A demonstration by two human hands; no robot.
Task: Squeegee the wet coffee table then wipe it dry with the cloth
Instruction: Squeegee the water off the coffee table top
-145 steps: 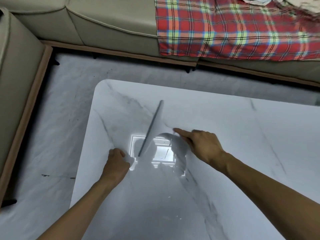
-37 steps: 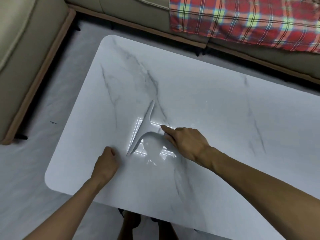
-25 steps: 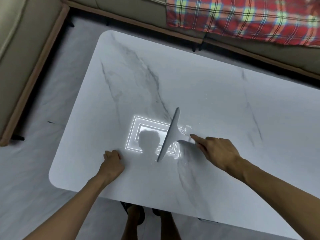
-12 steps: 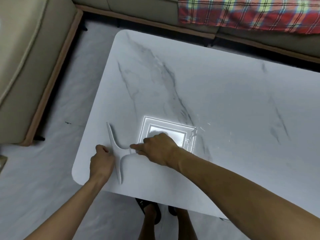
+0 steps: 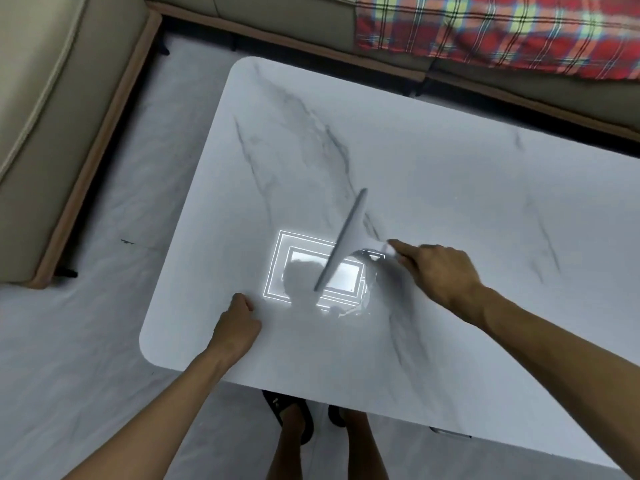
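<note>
A white marble coffee table (image 5: 433, 174) fills the middle of the head view, with a bright ceiling-light reflection on its wet surface. My right hand (image 5: 438, 268) grips the handle of a pale grey squeegee (image 5: 344, 240). Its long blade lies diagonally on the tabletop, over the right part of the reflection. My left hand (image 5: 239, 325) is a closed fist resting on the table near its front left corner, to the left of the blade. No cloth is visible on the table.
A beige sofa (image 5: 52, 109) wraps around the left and far sides. A red plaid blanket (image 5: 502, 32) lies on the sofa at the back right. My feet in dark sandals (image 5: 291, 420) stand at the table's near edge, on pale marble floor (image 5: 69, 358).
The squeegee was at the front left edge beside my left hand half a second ago. My right hand has carried it back to the right, and the blade now lies across the reflection. The left fist stayed put.
</note>
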